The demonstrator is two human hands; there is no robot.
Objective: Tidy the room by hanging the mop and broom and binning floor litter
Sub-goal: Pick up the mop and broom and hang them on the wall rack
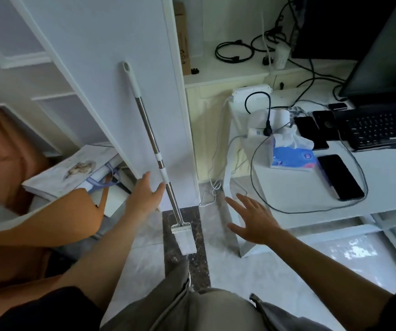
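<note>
A flat mop [155, 149] with a steel pole and white grip leans upright against a white cabinet panel [111, 87]. Its white head [184, 238] rests on the dark marble floor strip. My left hand [144, 195] reaches toward the pole with straight fingers, the fingertips just beside the lower shaft; it grips nothing. My right hand [251, 222] hovers with spread fingers to the right of the mop head, holding nothing. No broom or floor litter shows.
A white desk [311, 194] on the right carries a tissue box [292, 156], phones, a keyboard [380, 129] and tangled cables. A white paper bag [72, 170] lies at the left beside an orange-brown seat [3, 163]. My legs fill the bottom.
</note>
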